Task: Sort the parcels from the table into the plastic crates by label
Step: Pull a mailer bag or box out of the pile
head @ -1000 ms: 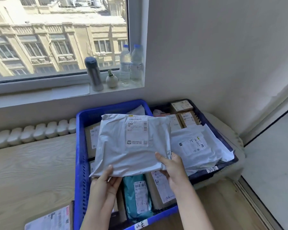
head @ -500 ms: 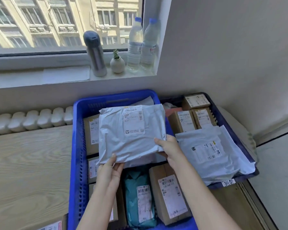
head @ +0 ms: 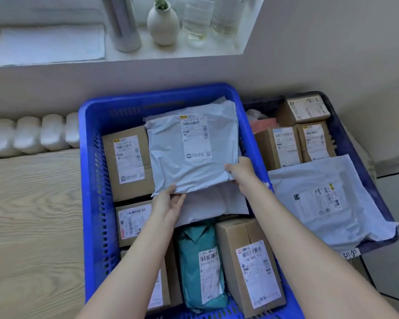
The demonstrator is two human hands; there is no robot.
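Observation:
A grey poly-bag parcel (head: 189,153) with a white label lies flat low inside the bright blue crate (head: 91,180), on top of another white bag (head: 217,203). My left hand (head: 168,203) pinches its near left corner. My right hand (head: 242,171) grips its near right corner. Around it the blue crate holds several cardboard boxes (head: 127,162) and a teal bag parcel (head: 200,263). To the right stands a dark blue crate (head: 346,143) with small boxes (head: 286,146) and a large grey bag (head: 318,199).
A wooden table top (head: 32,215) stretches to the left of the crates. Behind them a white radiator (head: 30,134) runs along the wall. On the window sill stand a metal flask (head: 124,24), a small white vase (head: 162,24) and two water bottles (head: 198,19).
Both hands have lowered the grey parcel from above the crate down into the blue crate, further from me. The camera has tilted down and come closer.

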